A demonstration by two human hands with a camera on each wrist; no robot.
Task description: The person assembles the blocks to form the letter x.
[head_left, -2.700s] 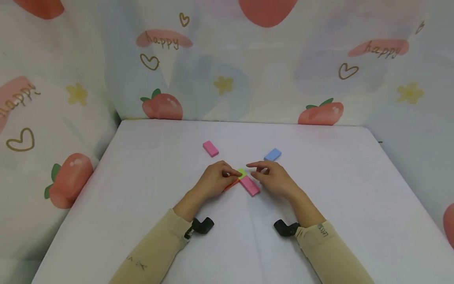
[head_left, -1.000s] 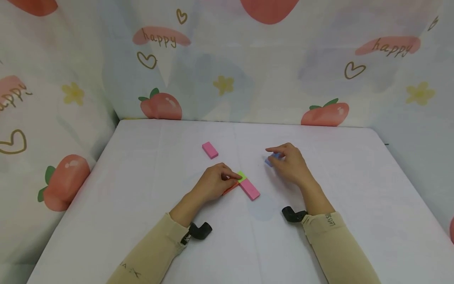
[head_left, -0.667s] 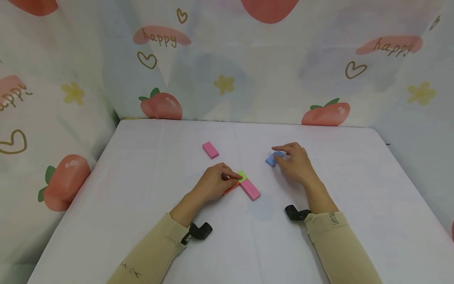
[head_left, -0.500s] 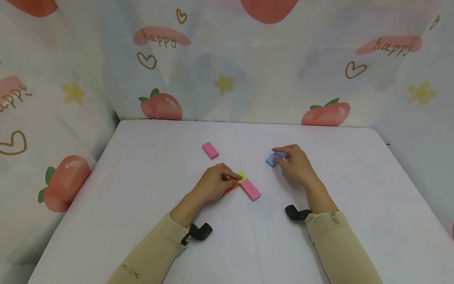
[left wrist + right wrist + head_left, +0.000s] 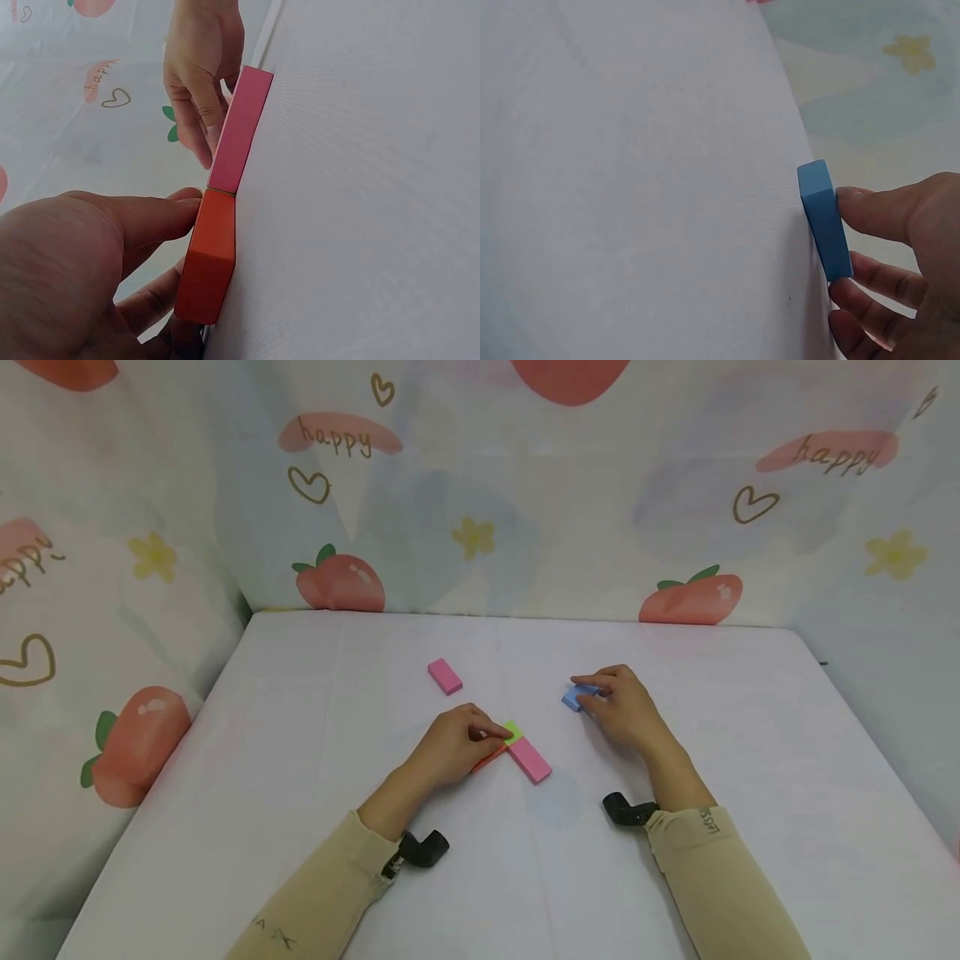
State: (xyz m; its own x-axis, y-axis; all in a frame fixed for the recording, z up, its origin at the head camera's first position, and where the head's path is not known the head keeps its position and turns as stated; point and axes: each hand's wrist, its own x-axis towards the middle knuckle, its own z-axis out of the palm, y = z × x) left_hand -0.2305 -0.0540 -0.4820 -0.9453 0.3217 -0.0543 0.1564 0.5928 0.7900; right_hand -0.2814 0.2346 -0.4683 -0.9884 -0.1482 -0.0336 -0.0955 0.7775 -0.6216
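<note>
In the head view my left hand (image 5: 455, 745) is at a joined group of small rectangular blocks. Its thumb and fingers hold the orange block (image 5: 209, 259), most of which they cover from above. The index fingertip reaches the green block (image 5: 513, 732). A pink block (image 5: 530, 761) lies end-on to the green one, pointing toward the near right. Farther right, my right hand (image 5: 622, 706) has thumb and fingers around a blue block (image 5: 825, 221). In the right wrist view the thumb touches one face and fingers curl at its lower end.
Another pink block (image 5: 446, 677) lies alone toward the back left of the group. All rest on a white-covered table (image 5: 337, 693). A printed cloth backdrop (image 5: 555, 510) stands at its back and sides.
My right hand has moved from beside the green and pink blocks out to the blue block and now holds it, shifting its fingers slightly. My left hand stays at the orange block.
</note>
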